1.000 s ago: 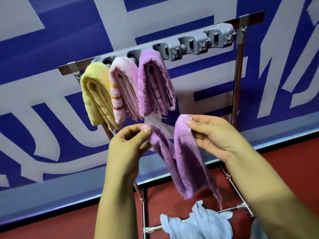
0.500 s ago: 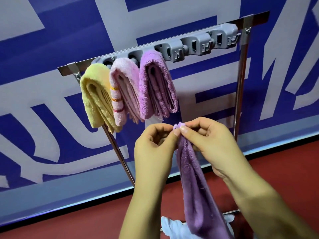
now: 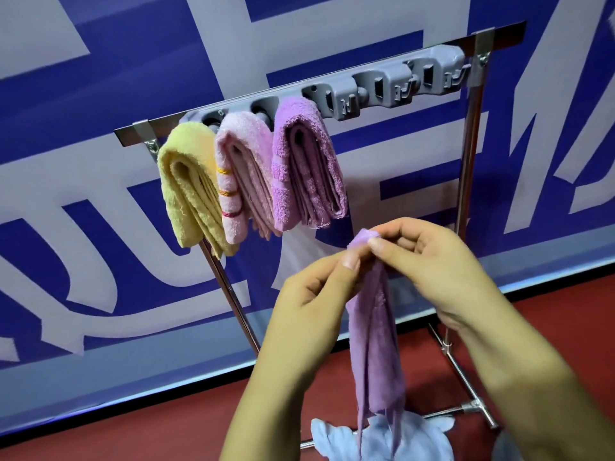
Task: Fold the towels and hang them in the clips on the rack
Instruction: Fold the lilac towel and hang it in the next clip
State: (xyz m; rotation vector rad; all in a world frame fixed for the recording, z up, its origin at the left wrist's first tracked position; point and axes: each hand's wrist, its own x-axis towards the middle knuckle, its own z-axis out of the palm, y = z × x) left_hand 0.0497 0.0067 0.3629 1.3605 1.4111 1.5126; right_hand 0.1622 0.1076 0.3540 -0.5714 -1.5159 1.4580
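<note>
Both hands pinch the top of a lilac towel [image 3: 372, 327]: the left hand [image 3: 316, 294] closes thumb and fingers on its folded upper edge, and the right hand [image 3: 432, 267] grips the same edge from the other side, fingertips nearly touching. A second ago the hands were apart with the cloth draped in two loops between them; they have since come together, so the towel now hangs down as one narrow folded strip. It is held in the air below and in front of the rack [image 3: 466, 194], just under a purple towel [image 3: 306, 168] already clipped there. A pink towel [image 3: 243, 181] and a yellow towel [image 3: 189, 188] hang in the clips to its left. Grey clips [image 3: 382, 91] further right stand unfilled. Judging by this, the fold looks nearly complete and the lilac towel seems ready to be lifted to the next free clip. A pale blue cloth [image 3: 339, 437] lies at the rack's base.
</note>
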